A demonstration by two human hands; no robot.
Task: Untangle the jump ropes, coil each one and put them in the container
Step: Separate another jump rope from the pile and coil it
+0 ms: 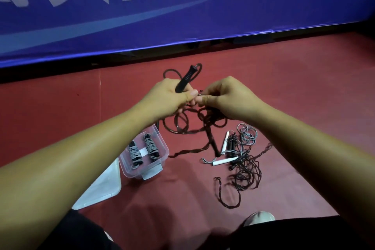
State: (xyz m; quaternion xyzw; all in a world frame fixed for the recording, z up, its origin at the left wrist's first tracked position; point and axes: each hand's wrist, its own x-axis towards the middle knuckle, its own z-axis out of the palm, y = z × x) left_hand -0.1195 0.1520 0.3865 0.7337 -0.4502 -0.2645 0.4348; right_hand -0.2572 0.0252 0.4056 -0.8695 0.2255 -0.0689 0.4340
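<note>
**Both hands pinched on the dark rope, above a red floor**

Nearest you, at the bottom edge, your dark-clad legs frame a pale shoe toe [258,217] at 5 o'clock, and your two bare forearms run up from the corners to meet at the centre.

Your left hand [172,95] is closed around a black handle [185,79], which sticks up toward 12 o'clock, with thumb and forefinger pinched on the cord. Your right hand [225,97] is closed too, its fingertips pinching the same dark rope [182,122] right against the left thumb. From the hands the rope hangs in loose loops, and its second black handle [213,144] lies below them.

At 4 o'clock from your hands lies a tangle on the floor: a thin twisted dark cord [243,176], a grey cord [246,134] in small loops, two white handles [223,161] and a black handle among them. How many ropes make up that heap cannot be told.

At 7 o'clock stands the clear plastic container [164,150], holding two coiled ropes [142,150], grey cord wound round black handles, side by side. A white label lies between them; its writing is not readable. The container's translucent lid [105,184] lies flat just beside it, toward you.

The surface is a dark red floor [304,87]. Across 12 o'clock stands a blue banner [182,16] with large white characters, cut off at the top and not legible.
</note>
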